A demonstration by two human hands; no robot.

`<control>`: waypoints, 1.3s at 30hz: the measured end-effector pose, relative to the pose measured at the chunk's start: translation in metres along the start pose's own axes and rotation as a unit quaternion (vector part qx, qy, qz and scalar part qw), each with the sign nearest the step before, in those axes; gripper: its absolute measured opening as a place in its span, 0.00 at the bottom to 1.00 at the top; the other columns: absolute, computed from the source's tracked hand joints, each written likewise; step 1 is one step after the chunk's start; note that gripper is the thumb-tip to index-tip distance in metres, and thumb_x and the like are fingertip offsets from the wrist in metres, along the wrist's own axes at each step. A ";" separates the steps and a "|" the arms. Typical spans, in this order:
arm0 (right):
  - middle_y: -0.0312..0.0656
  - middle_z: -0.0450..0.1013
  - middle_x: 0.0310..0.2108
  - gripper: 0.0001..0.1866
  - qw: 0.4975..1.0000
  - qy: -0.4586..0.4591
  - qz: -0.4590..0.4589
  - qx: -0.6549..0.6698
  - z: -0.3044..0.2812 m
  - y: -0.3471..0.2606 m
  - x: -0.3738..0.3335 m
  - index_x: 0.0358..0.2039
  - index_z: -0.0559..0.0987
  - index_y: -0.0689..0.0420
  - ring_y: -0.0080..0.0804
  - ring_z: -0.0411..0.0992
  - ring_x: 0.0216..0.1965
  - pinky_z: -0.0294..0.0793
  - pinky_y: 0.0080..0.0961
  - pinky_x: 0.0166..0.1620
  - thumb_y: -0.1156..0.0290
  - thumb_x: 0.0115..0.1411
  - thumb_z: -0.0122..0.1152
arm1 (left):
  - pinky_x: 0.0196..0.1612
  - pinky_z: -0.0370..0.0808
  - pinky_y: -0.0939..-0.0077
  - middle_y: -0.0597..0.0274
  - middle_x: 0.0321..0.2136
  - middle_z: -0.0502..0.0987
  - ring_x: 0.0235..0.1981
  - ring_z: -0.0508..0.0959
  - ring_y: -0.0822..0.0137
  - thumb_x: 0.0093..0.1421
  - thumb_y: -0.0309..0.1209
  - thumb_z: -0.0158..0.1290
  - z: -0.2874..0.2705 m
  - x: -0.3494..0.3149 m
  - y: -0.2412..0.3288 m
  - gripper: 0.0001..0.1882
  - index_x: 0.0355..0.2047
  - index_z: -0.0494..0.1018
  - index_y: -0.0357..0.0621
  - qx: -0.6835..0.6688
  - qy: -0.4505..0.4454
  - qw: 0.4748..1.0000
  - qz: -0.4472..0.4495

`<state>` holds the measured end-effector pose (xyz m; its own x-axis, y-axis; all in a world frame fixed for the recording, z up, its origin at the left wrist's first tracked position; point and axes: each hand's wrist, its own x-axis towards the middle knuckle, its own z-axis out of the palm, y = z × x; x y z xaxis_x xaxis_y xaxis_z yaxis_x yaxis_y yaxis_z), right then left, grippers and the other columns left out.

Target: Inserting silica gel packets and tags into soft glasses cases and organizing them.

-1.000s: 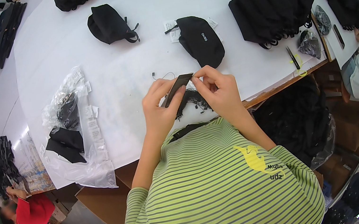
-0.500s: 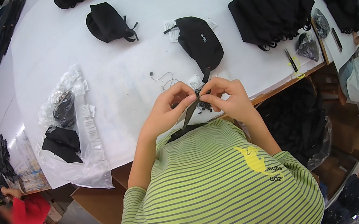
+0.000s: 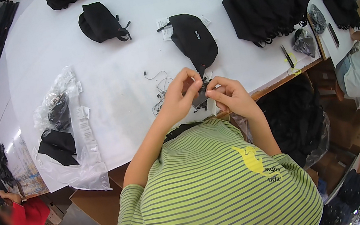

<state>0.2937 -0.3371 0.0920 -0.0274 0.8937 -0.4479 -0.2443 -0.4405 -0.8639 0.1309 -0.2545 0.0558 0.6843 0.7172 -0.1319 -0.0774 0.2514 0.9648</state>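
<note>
A black zippered pouch (image 3: 194, 40) lies on the white-covered table in front of me, its short black strap (image 3: 201, 68) reaching toward my fingers. My left hand (image 3: 181, 94) is closed in a pinch at the strap's near end. Close beside it, my right hand (image 3: 231, 95) also pinches, thumb against fingers; what it holds is too small to make out. Below and between the fingertips lie small black pieces (image 3: 200, 103), partly hidden by the hands. Thin dark cords (image 3: 160, 92) are tangled on the table left of my left hand.
Another black pouch (image 3: 99, 23) lies farther left. A clear plastic bag (image 3: 91, 169) with black items is on the left. Stacked black pouches (image 3: 264, 1), snips (image 3: 287, 56) and a small bag of parts (image 3: 303, 42) are at right. Below the table edge sits a dark-filled bag (image 3: 294, 116).
My hands have moved slightly apart, the left one rising a little. The strap length that hung toward my lap no longer shows there. More of the cords and small black pieces is visible.
</note>
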 end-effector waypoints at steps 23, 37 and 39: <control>0.29 0.57 0.11 0.05 0.948 0.158 -0.147 -0.232 0.022 0.002 0.022 0.29 0.81 0.59 0.14 0.52 0.15 0.50 0.17 0.19 0.73 0.50 0.64 | 0.24 0.62 0.87 0.67 0.25 0.77 0.22 0.65 0.81 0.56 0.29 0.56 -0.022 -0.009 0.021 0.12 0.41 0.78 0.39 0.007 0.046 0.991 -0.123; 0.33 0.70 0.30 0.07 0.986 -0.016 -0.158 0.054 0.024 -0.013 0.020 0.34 0.71 0.58 0.20 0.68 0.31 0.66 0.16 0.37 0.78 0.56 0.59 | 0.26 0.65 0.88 0.61 0.38 0.75 0.26 0.68 0.80 0.59 0.23 0.52 -0.029 -0.042 0.048 0.04 0.34 0.72 0.37 0.025 0.317 0.940 0.127; 0.35 0.72 0.29 0.06 0.983 -0.022 -0.161 0.079 0.022 -0.017 0.018 0.33 0.71 0.58 0.23 0.70 0.32 0.67 0.19 0.41 0.79 0.55 0.59 | 0.26 0.65 0.87 0.56 0.37 0.76 0.27 0.70 0.78 0.59 0.22 0.50 -0.023 -0.044 0.058 0.02 0.33 0.71 0.36 0.082 0.369 0.910 0.170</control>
<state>0.2758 -0.3118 0.1041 0.0361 0.9890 -0.1434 -0.3949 -0.1177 -0.9111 0.0797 -0.2572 0.1122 -0.0363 0.9918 0.1225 -0.0426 -0.1240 0.9914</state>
